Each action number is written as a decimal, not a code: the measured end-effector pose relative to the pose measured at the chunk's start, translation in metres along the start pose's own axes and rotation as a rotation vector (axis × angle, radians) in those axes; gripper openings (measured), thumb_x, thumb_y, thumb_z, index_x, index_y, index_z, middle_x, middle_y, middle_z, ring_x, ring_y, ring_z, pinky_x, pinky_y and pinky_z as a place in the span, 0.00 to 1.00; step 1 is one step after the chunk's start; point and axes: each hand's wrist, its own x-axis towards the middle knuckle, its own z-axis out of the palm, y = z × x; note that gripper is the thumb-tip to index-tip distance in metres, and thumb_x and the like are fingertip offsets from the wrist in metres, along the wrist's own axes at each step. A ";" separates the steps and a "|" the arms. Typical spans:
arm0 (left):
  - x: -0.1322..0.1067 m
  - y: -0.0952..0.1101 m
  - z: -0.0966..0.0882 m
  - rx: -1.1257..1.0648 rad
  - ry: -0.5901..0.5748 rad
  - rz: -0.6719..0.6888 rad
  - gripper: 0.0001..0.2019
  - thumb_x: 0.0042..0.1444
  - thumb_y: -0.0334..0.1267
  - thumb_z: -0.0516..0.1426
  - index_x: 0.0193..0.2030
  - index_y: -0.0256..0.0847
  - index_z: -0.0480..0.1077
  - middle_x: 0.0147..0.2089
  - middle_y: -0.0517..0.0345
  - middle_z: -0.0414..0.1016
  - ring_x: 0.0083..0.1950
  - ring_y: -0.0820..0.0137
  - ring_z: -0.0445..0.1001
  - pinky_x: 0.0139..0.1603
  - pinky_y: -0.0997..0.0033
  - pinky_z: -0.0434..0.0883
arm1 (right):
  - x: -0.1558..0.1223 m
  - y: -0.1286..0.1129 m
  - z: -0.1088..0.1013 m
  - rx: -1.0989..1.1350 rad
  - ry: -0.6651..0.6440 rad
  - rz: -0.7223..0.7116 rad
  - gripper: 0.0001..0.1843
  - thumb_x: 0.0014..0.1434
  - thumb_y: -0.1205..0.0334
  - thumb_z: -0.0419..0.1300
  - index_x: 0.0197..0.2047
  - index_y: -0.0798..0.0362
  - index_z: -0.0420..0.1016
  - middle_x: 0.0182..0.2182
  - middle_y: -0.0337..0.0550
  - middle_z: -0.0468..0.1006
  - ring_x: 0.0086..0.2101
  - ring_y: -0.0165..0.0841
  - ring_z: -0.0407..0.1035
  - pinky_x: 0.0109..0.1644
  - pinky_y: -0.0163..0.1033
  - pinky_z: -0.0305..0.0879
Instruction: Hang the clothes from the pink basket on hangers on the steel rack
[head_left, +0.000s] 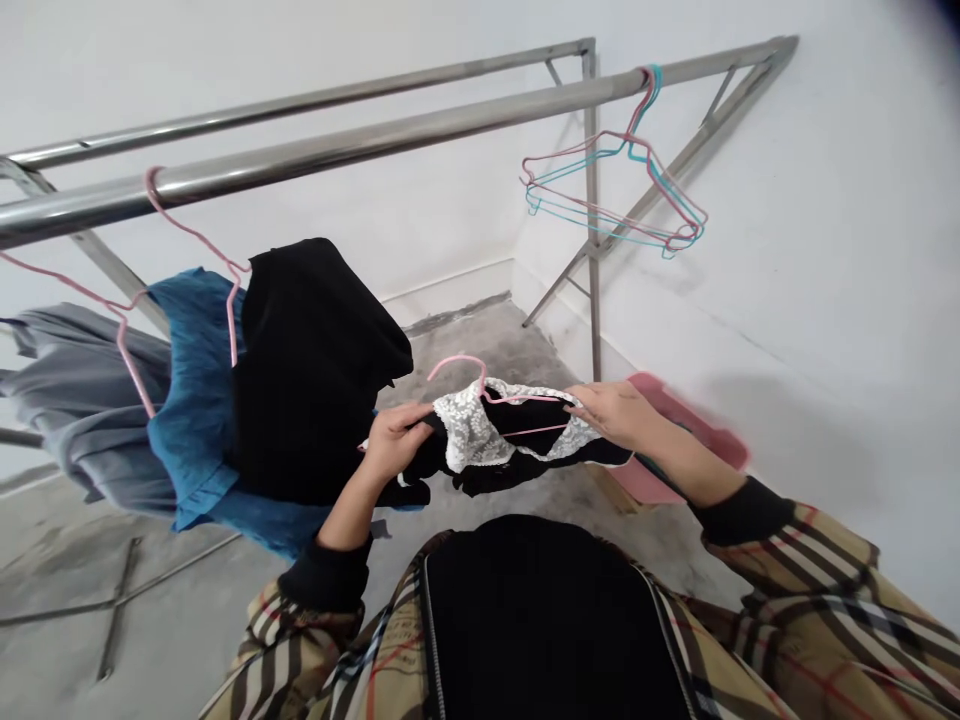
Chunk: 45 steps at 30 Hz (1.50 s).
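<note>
My left hand (394, 437) is closed round the left shoulder of a black garment with a white lace collar (480, 440). My right hand (615, 412) pinches the garment's right shoulder. A pink wire hanger (480, 385) sits inside the collar, its hook sticking up between my hands. I hold the garment in front of my chest, below the steel rail (375, 140).
A black top (315, 360), a blue garment (195, 400) and a grey one (67, 400) hang on pink hangers at the left of the rail. Empty pink and blue hangers (622, 190) hang at the right. A pink basin (675, 430) lies on the concrete floor by the wall.
</note>
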 end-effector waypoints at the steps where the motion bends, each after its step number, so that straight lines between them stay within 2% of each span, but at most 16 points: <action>1: 0.004 0.004 0.005 -0.007 -0.029 0.014 0.09 0.54 0.37 0.59 0.36 0.41 0.81 0.31 0.55 0.81 0.32 0.67 0.79 0.34 0.70 0.74 | 0.001 -0.002 -0.004 -0.038 0.016 -0.013 0.25 0.72 0.49 0.40 0.44 0.53 0.75 0.35 0.49 0.82 0.35 0.37 0.75 0.34 0.37 0.59; 6: 0.020 0.016 0.017 0.021 -0.041 0.084 0.10 0.57 0.38 0.58 0.39 0.41 0.81 0.28 0.56 0.79 0.29 0.70 0.76 0.31 0.72 0.72 | 0.004 -0.001 -0.019 -0.088 0.124 0.010 0.26 0.72 0.48 0.40 0.42 0.53 0.74 0.30 0.47 0.80 0.32 0.36 0.74 0.32 0.36 0.54; 11: 0.021 0.012 0.004 0.050 -0.029 0.037 0.12 0.59 0.41 0.57 0.43 0.44 0.81 0.38 0.53 0.83 0.40 0.66 0.80 0.44 0.65 0.76 | -0.009 0.023 -0.026 -0.021 0.185 0.080 0.26 0.71 0.46 0.39 0.35 0.52 0.71 0.25 0.44 0.77 0.27 0.34 0.71 0.30 0.36 0.52; 13: 0.018 0.008 -0.004 0.039 0.115 -0.106 0.13 0.60 0.42 0.56 0.43 0.41 0.80 0.41 0.51 0.83 0.43 0.64 0.80 0.49 0.62 0.76 | -0.018 0.037 -0.030 0.034 0.195 0.121 0.27 0.70 0.45 0.39 0.30 0.51 0.68 0.20 0.42 0.73 0.23 0.34 0.67 0.29 0.36 0.51; 15: 0.015 0.006 -0.008 0.061 0.352 -0.244 0.17 0.63 0.44 0.53 0.46 0.38 0.79 0.43 0.48 0.82 0.46 0.63 0.80 0.51 0.60 0.76 | -0.024 0.049 -0.035 0.099 0.193 0.161 0.26 0.69 0.45 0.41 0.27 0.49 0.65 0.16 0.38 0.67 0.20 0.33 0.63 0.28 0.36 0.51; 17: 0.014 0.008 -0.006 0.128 0.508 -0.263 0.19 0.65 0.45 0.51 0.52 0.37 0.76 0.48 0.47 0.80 0.51 0.63 0.78 0.54 0.60 0.74 | -0.028 0.056 -0.041 0.149 0.179 0.182 0.24 0.68 0.45 0.42 0.26 0.49 0.62 0.15 0.37 0.64 0.18 0.32 0.60 0.27 0.36 0.50; 19: 0.015 0.014 0.002 0.213 0.452 -0.157 0.19 0.65 0.46 0.52 0.56 0.40 0.73 0.52 0.47 0.78 0.55 0.63 0.75 0.57 0.60 0.71 | -0.028 0.058 -0.045 0.168 0.170 0.183 0.24 0.67 0.44 0.43 0.24 0.48 0.60 0.15 0.37 0.63 0.18 0.32 0.59 0.27 0.37 0.49; 21: 0.018 0.023 0.015 0.281 0.255 -0.025 0.20 0.64 0.48 0.54 0.57 0.41 0.73 0.53 0.48 0.77 0.54 0.63 0.74 0.57 0.61 0.70 | -0.025 0.056 -0.048 0.174 0.168 0.175 0.24 0.66 0.44 0.43 0.24 0.48 0.59 0.15 0.37 0.63 0.19 0.32 0.59 0.27 0.37 0.49; 23: 0.021 0.032 0.028 0.350 0.095 0.041 0.19 0.63 0.49 0.55 0.54 0.42 0.75 0.47 0.50 0.79 0.49 0.63 0.75 0.53 0.63 0.70 | -0.021 0.054 -0.052 0.196 0.163 0.175 0.24 0.66 0.44 0.43 0.24 0.49 0.60 0.16 0.37 0.63 0.19 0.32 0.59 0.27 0.37 0.49; 25: 0.024 0.038 0.035 0.416 0.065 0.037 0.18 0.64 0.49 0.53 0.50 0.43 0.77 0.40 0.52 0.79 0.43 0.64 0.75 0.48 0.65 0.70 | -0.020 0.053 -0.057 0.279 0.106 0.161 0.24 0.66 0.44 0.44 0.25 0.49 0.62 0.16 0.36 0.63 0.20 0.31 0.59 0.27 0.36 0.51; 27: 0.026 0.040 0.033 0.476 0.137 0.030 0.17 0.65 0.49 0.52 0.45 0.43 0.79 0.36 0.53 0.79 0.39 0.65 0.73 0.45 0.65 0.68 | -0.022 0.055 -0.064 0.432 -0.024 0.111 0.23 0.65 0.43 0.47 0.28 0.50 0.67 0.19 0.37 0.68 0.22 0.31 0.64 0.29 0.35 0.58; 30: 0.026 0.037 0.019 0.518 0.260 0.046 0.17 0.65 0.50 0.52 0.42 0.43 0.79 0.33 0.54 0.78 0.35 0.65 0.71 0.44 0.64 0.66 | -0.031 0.061 -0.074 0.669 -0.243 0.044 0.19 0.61 0.44 0.57 0.41 0.51 0.76 0.33 0.40 0.79 0.35 0.36 0.74 0.40 0.37 0.70; 34: 0.026 0.030 0.004 0.500 0.349 0.015 0.17 0.64 0.49 0.52 0.40 0.43 0.79 0.33 0.55 0.78 0.36 0.66 0.71 0.46 0.63 0.66 | -0.044 0.069 -0.077 0.871 -0.360 0.103 0.24 0.55 0.46 0.64 0.52 0.50 0.78 0.45 0.48 0.81 0.47 0.45 0.75 0.50 0.43 0.73; 39: 0.026 0.028 0.001 0.439 0.505 -0.010 0.16 0.62 0.48 0.57 0.49 0.42 0.76 0.46 0.51 0.78 0.49 0.63 0.73 0.55 0.60 0.69 | -0.035 0.056 -0.067 1.218 -0.346 0.279 0.30 0.54 0.49 0.65 0.59 0.47 0.74 0.50 0.53 0.80 0.50 0.50 0.74 0.57 0.53 0.70; 42: 0.019 0.030 -0.007 0.466 0.648 -0.009 0.20 0.61 0.46 0.58 0.57 0.41 0.71 0.53 0.46 0.74 0.56 0.62 0.71 0.58 0.58 0.69 | -0.013 0.034 -0.071 1.320 -0.280 0.349 0.30 0.53 0.53 0.66 0.60 0.47 0.73 0.47 0.51 0.81 0.48 0.49 0.75 0.53 0.52 0.72; 45: 0.007 0.036 -0.025 0.593 0.772 0.007 0.17 0.62 0.43 0.57 0.56 0.41 0.71 0.53 0.47 0.73 0.57 0.62 0.71 0.59 0.58 0.68 | 0.015 0.009 -0.083 1.276 -0.128 0.333 0.28 0.51 0.57 0.67 0.57 0.49 0.75 0.46 0.48 0.82 0.46 0.46 0.75 0.52 0.47 0.72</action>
